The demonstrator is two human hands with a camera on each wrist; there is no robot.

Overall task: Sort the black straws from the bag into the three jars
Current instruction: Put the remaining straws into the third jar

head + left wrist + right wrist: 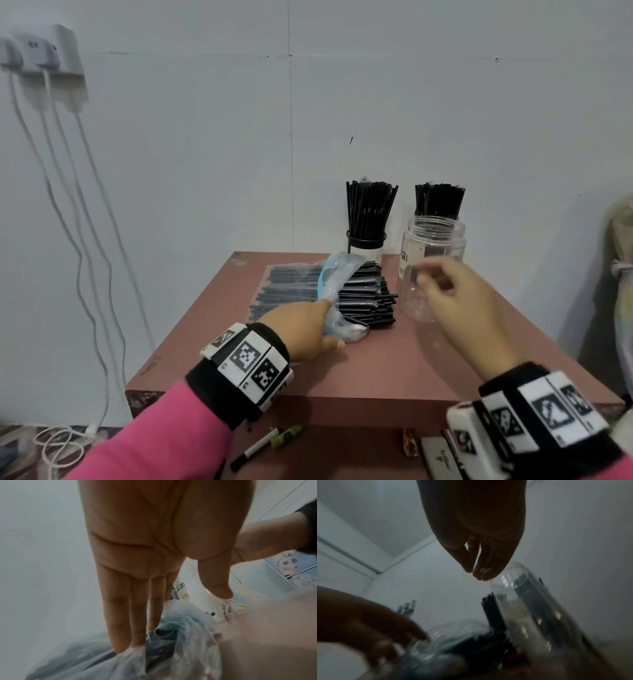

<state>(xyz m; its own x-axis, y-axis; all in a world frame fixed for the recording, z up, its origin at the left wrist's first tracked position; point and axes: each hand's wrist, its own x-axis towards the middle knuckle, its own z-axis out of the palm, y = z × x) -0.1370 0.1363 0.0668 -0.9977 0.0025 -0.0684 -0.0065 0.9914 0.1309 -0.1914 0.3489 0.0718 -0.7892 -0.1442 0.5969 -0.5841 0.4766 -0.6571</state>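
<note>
On the reddish-brown table (394,370) lies a clear plastic bag (339,274) with a light blue strip, its mouth turned toward the right; a thick stack of black straws (370,294) lies in it, their ends sticking out of the opening toward the jars. At the table's far edge stands a dark-rimmed jar (365,245) packed with upright black straws that fan out above its rim. To its right a second bunch of upright straws (439,200) rises behind a clear plastic jar (432,253); the container holding that bunch is hidden. The clear jar stands upright just right of the bag's mouth, lid off, with a small label on its side and nothing visible inside. The left hand (301,329) rests on the near part of the bag, and the left wrist view shows its fingers (120,622) straight, their tips pressing into the crinkled plastic. The right hand (459,301) hovers in front of the clear jar, blurred; its fingers are loosely curled with thumb and fingertips close together, and no straw can be made out between them. Below the table's front edge lie a black marker (255,450) and a green marker (287,435).
</note>
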